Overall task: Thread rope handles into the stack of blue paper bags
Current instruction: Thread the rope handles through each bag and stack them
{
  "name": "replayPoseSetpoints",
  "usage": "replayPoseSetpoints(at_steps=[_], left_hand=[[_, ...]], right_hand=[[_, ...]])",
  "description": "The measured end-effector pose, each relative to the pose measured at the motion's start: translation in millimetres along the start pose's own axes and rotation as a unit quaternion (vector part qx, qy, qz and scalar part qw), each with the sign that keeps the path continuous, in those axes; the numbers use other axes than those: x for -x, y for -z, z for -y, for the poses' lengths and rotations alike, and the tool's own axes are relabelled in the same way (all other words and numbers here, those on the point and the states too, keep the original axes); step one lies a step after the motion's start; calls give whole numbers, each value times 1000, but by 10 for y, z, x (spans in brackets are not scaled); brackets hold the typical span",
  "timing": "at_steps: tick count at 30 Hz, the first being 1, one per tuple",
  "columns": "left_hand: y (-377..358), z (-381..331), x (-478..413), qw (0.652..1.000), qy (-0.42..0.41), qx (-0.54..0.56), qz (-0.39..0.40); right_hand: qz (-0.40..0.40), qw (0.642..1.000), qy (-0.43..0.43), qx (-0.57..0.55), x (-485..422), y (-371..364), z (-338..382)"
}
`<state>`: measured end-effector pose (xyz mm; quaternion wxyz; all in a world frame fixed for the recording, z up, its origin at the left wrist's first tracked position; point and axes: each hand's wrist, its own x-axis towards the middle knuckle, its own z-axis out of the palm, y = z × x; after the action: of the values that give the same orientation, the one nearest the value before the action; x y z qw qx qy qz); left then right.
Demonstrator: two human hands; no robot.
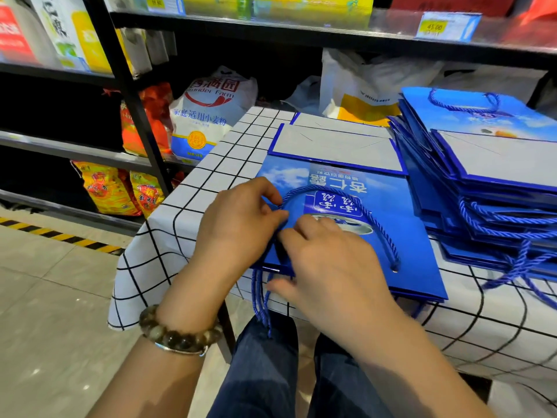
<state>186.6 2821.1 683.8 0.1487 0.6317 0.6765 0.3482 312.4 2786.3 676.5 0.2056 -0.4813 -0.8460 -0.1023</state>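
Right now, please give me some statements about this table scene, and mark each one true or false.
1. A rope makes a loop on the top bag. True.
2. The left hand is far from the rope. False: its fingers pinch the rope at the bag's left side.
3. The tablecloth is plain red. False: it is white with black lines.
4. A pile of bags with handles lies to the right. True.

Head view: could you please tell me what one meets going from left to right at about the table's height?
From the left: yellow-and-red printed packets → left hand, pinching the blue rope handle → right hand → tall stack of blue paper bags.
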Motion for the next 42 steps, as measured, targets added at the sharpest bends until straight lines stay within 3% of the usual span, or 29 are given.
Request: replayPoseSetpoints(at_steps=[5, 10, 12, 14, 16, 20, 22, 25, 27, 29, 32, 34, 39, 42], left_hand=[[26, 93, 78, 984, -21, 124, -122], [-54, 82, 334, 894, -23, 349, -281], [-161, -5, 460, 881, -40, 399, -252], [-266, -104, 532, 902, -62, 403, -143], [-356, -205, 545, 935, -101, 338, -36], [-340, -447, 488, 957, -169, 236, -18], [-257, -550, 448, 950, -211, 225, -46], [-77, -573, 342, 940, -287, 145, -114], [53, -484, 239, 938, -325, 61, -105], [151, -319, 137, 942, -334, -11, -34], [203, -74, 68, 955, -266, -45, 123], [162, 22, 60, 956, -219, -48, 188], [97, 48, 37, 954, -180, -52, 232], [103, 29, 25, 948, -188, -86, 244]], right_hand=[[-24, 999, 21, 42, -116, 8, 19], [-43, 998, 14, 44, -227, 145, -80], [-73, 997, -21, 2, -265, 204, -109], [-98, 990, -54, -81, -290, 292, -142], [-149, 971, -72, -171, -305, 394, -197], [-302, 893, -94, -320, -258, 673, -287], [-342, 822, -120, -439, -210, 801, -346], [-330, 695, -168, -617, -171, 890, -409], [-308, 609, -205, -702, -129, 809, -410], [-275, 578, -262, -722, -63, 647, -386], [-211, 574, -322, -723, 75, 351, -321], [-176, 568, -358, -720, 162, 224, -299], [-15, 597, -454, -661, 370, 159, -394], [97, 657, -445, -601, 417, 262, -449]])
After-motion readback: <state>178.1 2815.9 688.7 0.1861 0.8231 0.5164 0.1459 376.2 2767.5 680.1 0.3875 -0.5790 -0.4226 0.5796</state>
